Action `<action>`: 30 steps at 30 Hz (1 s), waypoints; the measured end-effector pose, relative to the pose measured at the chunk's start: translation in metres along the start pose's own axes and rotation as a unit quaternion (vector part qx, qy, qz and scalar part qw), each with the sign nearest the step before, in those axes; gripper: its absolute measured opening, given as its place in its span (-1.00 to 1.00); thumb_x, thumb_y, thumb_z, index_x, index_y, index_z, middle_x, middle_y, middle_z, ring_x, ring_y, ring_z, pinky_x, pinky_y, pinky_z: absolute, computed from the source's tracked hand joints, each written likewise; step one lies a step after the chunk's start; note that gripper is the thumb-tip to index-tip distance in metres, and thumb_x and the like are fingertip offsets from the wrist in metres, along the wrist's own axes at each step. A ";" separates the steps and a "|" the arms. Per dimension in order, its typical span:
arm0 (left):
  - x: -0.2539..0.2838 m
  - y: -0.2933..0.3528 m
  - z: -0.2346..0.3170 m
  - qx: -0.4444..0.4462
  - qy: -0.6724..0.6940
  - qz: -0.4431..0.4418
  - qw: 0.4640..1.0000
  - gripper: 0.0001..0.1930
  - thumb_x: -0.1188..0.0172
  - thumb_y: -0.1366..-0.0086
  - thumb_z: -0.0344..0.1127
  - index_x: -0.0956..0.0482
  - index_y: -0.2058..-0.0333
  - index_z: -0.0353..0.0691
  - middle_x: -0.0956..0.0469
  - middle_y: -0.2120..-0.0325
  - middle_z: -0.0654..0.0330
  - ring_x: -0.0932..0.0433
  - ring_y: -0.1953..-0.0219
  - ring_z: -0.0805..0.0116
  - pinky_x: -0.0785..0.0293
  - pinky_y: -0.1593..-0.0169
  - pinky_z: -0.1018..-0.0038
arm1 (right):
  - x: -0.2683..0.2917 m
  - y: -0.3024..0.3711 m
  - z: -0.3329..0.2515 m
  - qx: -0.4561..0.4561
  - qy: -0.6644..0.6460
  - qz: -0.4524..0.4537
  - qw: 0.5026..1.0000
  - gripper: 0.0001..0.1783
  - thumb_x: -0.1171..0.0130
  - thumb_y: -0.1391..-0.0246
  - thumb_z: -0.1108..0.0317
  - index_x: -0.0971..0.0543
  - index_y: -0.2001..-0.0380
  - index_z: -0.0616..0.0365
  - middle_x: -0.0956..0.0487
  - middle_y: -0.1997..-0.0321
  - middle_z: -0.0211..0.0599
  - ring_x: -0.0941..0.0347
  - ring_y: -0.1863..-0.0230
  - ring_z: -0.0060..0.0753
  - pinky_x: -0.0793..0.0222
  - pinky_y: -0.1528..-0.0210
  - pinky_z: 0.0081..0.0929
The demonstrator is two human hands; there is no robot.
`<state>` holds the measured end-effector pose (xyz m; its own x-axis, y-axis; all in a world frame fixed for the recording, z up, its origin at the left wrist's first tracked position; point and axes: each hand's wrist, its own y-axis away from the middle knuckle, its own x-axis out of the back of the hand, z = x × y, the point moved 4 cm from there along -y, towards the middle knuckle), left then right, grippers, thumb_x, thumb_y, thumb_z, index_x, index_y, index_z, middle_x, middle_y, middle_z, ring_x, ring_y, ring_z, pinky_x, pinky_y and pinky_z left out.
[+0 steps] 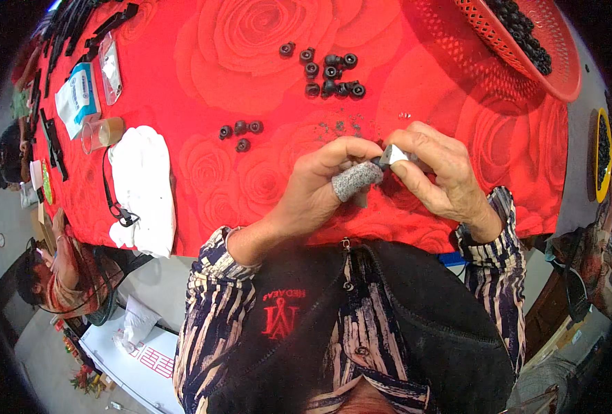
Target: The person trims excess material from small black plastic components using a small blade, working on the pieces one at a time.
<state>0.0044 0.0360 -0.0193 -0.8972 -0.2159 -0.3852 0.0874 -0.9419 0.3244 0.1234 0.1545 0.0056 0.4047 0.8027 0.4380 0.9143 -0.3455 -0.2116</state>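
Observation:
Over the near side of the red rose-patterned tablecloth (264, 165), my two hands meet. My left hand (309, 183) is closed on a small black part (380, 163), mostly covered by fingers; a grey knitted sleeve (356, 181) wraps one of its fingers. Between thumb and fingers, my right hand (438, 165) pinches a small white-and-grey wedge-shaped piece (395, 156) against the black part. Black crumbs (340, 127) are scattered just beyond. Farther off stands a cluster of small round black parts (330, 72), with several more black parts (241, 128) to the left.
A red perforated basket (565, 72) of black parts stands far right, a yellow-rimmed tray (602, 155) beyond the table. At left are a white cloth (144, 186), plastic cup (102, 134), white-blue packet (78, 96) and black strips (61, 34). Another person (71, 269) sits left.

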 end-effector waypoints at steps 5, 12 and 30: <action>0.001 0.000 -0.003 -0.015 -0.008 0.009 1.000 -0.77 -0.09 -0.31 -0.30 -0.43 0.11 -0.24 -0.45 0.48 0.37 -0.42 0.50 0.67 -0.33 0.46 0.70 | -0.001 -0.001 -0.001 0.000 0.004 0.007 1.000 -0.76 -0.14 0.07 0.55 -0.47 0.25 0.32 -0.38 0.52 -0.23 -0.32 0.56 -0.34 -0.21 0.53 -0.47; -0.001 0.001 -0.005 0.010 0.032 0.010 0.999 -0.79 -0.08 -0.31 -0.34 -0.44 0.12 -0.26 -0.46 0.45 0.35 -0.44 0.49 0.64 -0.37 0.44 0.68 | 0.001 -0.003 -0.001 -0.001 -0.007 -0.001 1.000 -0.79 -0.15 0.08 0.53 -0.48 0.30 0.31 -0.36 0.56 -0.22 -0.32 0.60 -0.30 -0.20 0.57 -0.42; 0.005 -0.004 -0.003 0.027 0.051 0.007 0.998 -0.80 -0.06 -0.30 -0.37 -0.51 0.16 -0.33 -0.50 0.45 0.30 -0.46 0.50 0.59 -0.39 0.42 0.65 | -0.004 -0.001 0.003 0.079 0.053 -0.081 0.992 -0.79 -0.15 0.11 0.50 -0.48 0.32 0.26 -0.35 0.59 -0.22 -0.33 0.61 -0.24 -0.22 0.57 -0.36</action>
<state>0.0009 0.0382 -0.0253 -0.8475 -0.2572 -0.4644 0.0741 -0.9235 0.3763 0.1207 0.1532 0.0016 0.2599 0.7826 0.5657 0.9567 -0.1292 -0.2608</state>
